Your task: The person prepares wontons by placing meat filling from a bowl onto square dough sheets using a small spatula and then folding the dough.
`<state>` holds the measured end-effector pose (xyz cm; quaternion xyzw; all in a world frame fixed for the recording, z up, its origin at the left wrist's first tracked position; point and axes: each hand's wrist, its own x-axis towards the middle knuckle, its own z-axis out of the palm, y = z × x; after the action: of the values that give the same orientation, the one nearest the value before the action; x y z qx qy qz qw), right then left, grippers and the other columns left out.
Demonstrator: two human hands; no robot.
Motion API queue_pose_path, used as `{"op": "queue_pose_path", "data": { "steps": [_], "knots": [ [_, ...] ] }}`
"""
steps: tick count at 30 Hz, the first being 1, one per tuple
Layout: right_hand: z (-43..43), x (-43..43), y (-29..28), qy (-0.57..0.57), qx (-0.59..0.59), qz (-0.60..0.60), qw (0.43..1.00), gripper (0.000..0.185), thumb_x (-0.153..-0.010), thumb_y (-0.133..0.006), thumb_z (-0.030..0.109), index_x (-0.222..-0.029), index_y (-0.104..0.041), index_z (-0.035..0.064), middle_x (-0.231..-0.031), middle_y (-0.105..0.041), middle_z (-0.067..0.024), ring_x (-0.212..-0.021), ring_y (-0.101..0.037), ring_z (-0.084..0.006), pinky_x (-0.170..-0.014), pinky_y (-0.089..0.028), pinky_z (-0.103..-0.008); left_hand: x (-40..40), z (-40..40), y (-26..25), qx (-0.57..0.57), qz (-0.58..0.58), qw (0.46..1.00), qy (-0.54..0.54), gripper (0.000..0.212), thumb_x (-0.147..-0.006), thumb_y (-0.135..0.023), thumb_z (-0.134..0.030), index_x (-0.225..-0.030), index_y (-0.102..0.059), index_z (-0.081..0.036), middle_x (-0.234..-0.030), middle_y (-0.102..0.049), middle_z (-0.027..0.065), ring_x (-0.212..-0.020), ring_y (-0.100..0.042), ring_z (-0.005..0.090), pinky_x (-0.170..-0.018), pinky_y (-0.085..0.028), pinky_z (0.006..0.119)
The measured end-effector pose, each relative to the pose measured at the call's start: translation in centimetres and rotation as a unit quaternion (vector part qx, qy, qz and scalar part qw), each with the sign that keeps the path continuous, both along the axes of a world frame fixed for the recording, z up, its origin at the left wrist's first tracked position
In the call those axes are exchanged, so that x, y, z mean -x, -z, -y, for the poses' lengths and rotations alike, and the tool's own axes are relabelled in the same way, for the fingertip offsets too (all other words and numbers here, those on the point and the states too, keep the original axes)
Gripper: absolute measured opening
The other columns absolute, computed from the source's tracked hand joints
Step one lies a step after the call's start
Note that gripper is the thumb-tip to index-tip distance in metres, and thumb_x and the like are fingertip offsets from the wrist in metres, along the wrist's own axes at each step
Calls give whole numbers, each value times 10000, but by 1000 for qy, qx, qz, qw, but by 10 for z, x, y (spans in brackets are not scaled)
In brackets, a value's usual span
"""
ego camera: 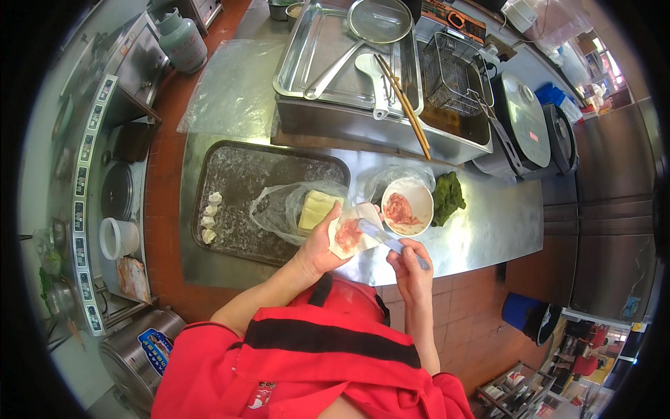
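Note:
On my left hand (318, 250) lies a square dough wrapper (370, 241) with pink minced meat (349, 235) spread on it. My right hand (412, 267) grips a pale bluish spatula (386, 238), its blade touching the wrapper beside the meat. Just beyond stands a white bowl (425, 196) holding more minced meat (400, 211). A stack of yellowish wrappers (315, 210) sits in a clear plastic bag (280, 201) on the dark tray (251, 162). Several small folded dumplings (209, 222) form a row at that tray's left side.
Green leaves (448, 199) lie right of the bowl. Behind are a steel fryer (335, 118), a wire basket (453, 73), a strainer (380, 20), a white rice paddle (373, 78), chopsticks (405, 107) and a rice cooker (523, 120). A plastic sheet (230, 86) covers the table's back left.

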<state>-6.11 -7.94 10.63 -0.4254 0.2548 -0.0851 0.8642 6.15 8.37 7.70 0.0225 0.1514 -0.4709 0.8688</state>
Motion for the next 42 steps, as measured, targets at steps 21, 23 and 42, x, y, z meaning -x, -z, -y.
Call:
{"op": "queue_pose_path", "data": {
  "steps": [21, 23, 42],
  "knots": [
    [-23, -13, -16, -119, 118, 10, 986, 214, -908, -531, 99, -1053, -562, -55, -890, -638, -156, -830, -633, -210, -799, -513, -326, -33, -33, 11, -17, 12, 994, -110, 196, -903, -562, -217, -1042, -537, -81, -731, -426, -16, -646, -412, 97, -587, -380, 226],
    [-33, -11, -13, -129, 108, -8, 986, 224, -905, -545, 108, -1062, -548, -51, -891, -624, -134, -807, -621, -201, -767, -517, -312, -30, -35, 13, -29, 43, 993, -110, 231, -902, -564, -185, -1110, -542, -86, -810, -500, -2, -663, -448, 84, -586, -385, 214],
    [-40, -25, -20, -104, 122, 40, 986, 191, -911, -513, 65, -1052, -555, -56, -911, -633, -148, -811, -642, -200, -777, -525, -320, -28, -50, 4, -69, 53, 990, -111, 247, -913, -549, -249, -1089, -527, -77, -825, -473, -12, -698, -439, 93, -627, -395, 236]
  ]
}}
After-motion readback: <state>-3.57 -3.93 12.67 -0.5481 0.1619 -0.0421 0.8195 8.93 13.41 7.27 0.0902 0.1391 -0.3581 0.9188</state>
